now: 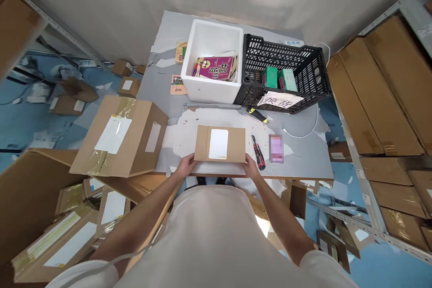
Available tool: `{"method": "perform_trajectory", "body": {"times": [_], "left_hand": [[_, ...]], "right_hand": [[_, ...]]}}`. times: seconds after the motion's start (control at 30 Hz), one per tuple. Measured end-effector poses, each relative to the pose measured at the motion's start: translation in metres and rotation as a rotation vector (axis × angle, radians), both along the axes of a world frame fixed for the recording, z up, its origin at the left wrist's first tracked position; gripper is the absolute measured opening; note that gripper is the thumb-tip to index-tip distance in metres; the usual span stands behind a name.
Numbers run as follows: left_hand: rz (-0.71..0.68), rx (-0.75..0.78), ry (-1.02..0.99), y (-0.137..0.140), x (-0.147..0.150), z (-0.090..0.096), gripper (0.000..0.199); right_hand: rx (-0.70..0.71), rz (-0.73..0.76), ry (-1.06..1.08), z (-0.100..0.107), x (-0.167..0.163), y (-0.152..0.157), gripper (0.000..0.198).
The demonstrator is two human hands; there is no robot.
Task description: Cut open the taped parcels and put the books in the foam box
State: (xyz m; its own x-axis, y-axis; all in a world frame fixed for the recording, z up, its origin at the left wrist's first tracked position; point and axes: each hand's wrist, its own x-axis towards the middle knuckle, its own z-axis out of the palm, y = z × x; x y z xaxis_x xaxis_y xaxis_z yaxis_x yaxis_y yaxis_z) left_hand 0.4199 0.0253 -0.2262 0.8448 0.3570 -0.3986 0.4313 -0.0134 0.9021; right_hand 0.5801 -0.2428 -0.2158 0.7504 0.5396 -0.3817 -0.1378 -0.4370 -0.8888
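A small brown cardboard box (235, 143) with a blank-looking white label (218, 144) lies near the front edge of the table. My left hand (186, 165) grips its near left corner, and my right hand (250, 166) grips the near right corner; the fingertips are partly hidden by the box. Just right of the box lies a red and black utility knife (258, 153). Beyond it, a yellow and black cutter (258, 115) rests by the crate. A blurred pink-purple rectangle (276, 148) lies further right.
A white foam bin (213, 92) with books and a black plastic crate (251, 92) with green boxes stand at the back. A large taped carton (141, 144) stands left. A white cable (308, 133) curls at right. Shelves with cartons (361, 99) flank the right; more boxes (72, 238) lie lower left.
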Motion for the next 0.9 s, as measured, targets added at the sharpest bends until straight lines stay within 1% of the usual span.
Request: {"method": "perform_trajectory", "body": {"times": [0.07, 0.1, 0.2, 0.3, 0.37, 0.43, 0.53, 0.67, 0.7, 0.8, 0.83, 0.9], "left_hand": [[-0.012, 0.031, 0.004, 0.002, 0.001, 0.007, 0.053], [-0.026, 0.071, 0.012, 0.004, 0.001, 0.012, 0.05], [-0.063, 0.295, 0.034, 0.009, 0.005, 0.033, 0.044], [-0.031, 0.495, 0.044, 0.014, 0.017, 0.053, 0.045], [-0.005, 0.567, 0.081, 0.016, 0.029, 0.062, 0.047], [0.009, 0.606, 0.142, 0.019, 0.041, 0.066, 0.051], [0.026, 0.602, 0.187, 0.021, 0.052, 0.065, 0.054], [0.016, 0.504, 0.074, 0.016, 0.049, 0.059, 0.048], [0.017, 0.485, 0.055, 0.013, 0.047, 0.056, 0.051], [0.102, 0.452, 0.059, 0.004, 0.042, 0.046, 0.075], [0.146, 0.434, 0.056, 0.001, 0.04, 0.042, 0.079], [0.217, 0.37, 0.035, -0.003, 0.039, 0.034, 0.08]], "right_hand": [[-0.022, 0.031, -0.08, 0.009, 0.005, 0.001, 0.032], [-0.035, 0.049, -0.115, 0.014, 0.009, 0.001, 0.029], [-0.113, 0.11, -0.238, 0.032, 0.021, 0.001, 0.024], [-0.257, 0.162, -0.406, 0.05, 0.031, 0.009, 0.029], [-0.337, 0.172, -0.459, 0.057, 0.033, 0.017, 0.036], [-0.393, 0.156, -0.457, 0.059, 0.034, 0.025, 0.041], [-0.435, 0.112, -0.442, 0.057, 0.036, 0.033, 0.047], [-0.396, 0.065, -0.401, 0.05, 0.044, 0.035, 0.051], [-0.374, 0.047, -0.38, 0.047, 0.046, 0.035, 0.051], [-0.292, -0.019, -0.302, 0.039, 0.049, 0.035, 0.052], [-0.256, -0.04, -0.264, 0.035, 0.048, 0.034, 0.053], [-0.186, -0.077, -0.19, 0.026, 0.045, 0.029, 0.055]]}}
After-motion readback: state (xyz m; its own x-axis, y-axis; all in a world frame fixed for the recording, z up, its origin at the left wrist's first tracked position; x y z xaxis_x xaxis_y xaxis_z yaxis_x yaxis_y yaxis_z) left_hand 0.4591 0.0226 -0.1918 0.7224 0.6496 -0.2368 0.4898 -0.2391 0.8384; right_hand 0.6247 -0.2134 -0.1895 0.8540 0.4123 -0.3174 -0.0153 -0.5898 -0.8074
